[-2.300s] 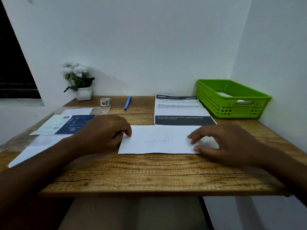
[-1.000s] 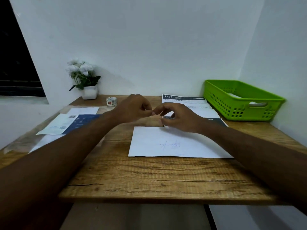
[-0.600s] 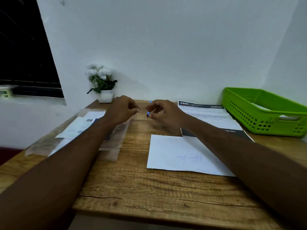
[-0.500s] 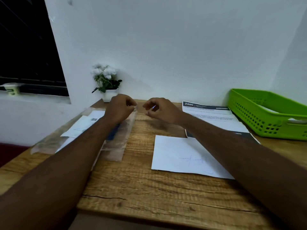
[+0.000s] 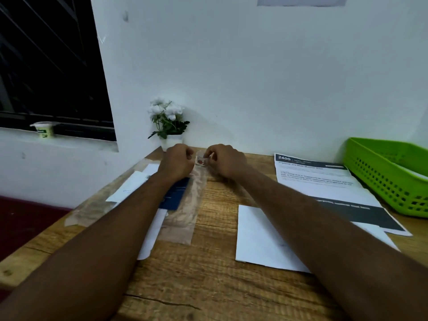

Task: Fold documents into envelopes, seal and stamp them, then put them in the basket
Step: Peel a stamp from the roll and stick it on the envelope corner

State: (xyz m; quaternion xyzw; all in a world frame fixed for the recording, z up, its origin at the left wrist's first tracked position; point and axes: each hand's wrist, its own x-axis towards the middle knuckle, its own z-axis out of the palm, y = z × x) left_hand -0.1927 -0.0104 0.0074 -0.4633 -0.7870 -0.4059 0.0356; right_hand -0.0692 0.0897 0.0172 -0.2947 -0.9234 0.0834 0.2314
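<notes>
Both of my hands are at the far middle of the wooden desk, near the wall. Between them is a small roll of stamps [image 5: 201,160] with a red picture on it. My left hand [image 5: 177,162] has its fingers curled at the roll's left side, and my right hand [image 5: 224,161] pinches its right side. A white envelope [image 5: 261,239] with faint handwriting lies flat in front of me, partly under my right forearm. The green basket [image 5: 389,179] stands at the far right with white paper inside.
A printed sheet with a dark header [image 5: 324,181] lies between the envelope and the basket. Papers in a clear plastic sleeve [image 5: 178,209] lie at the left. A white pot of flowers [image 5: 168,122] stands by the wall. A small cup [image 5: 44,129] sits on the window ledge.
Both hands left the envelope and reached to the back of the desk, closing on the stamp roll. The view swung left, so envelope and basket now sit further right.
</notes>
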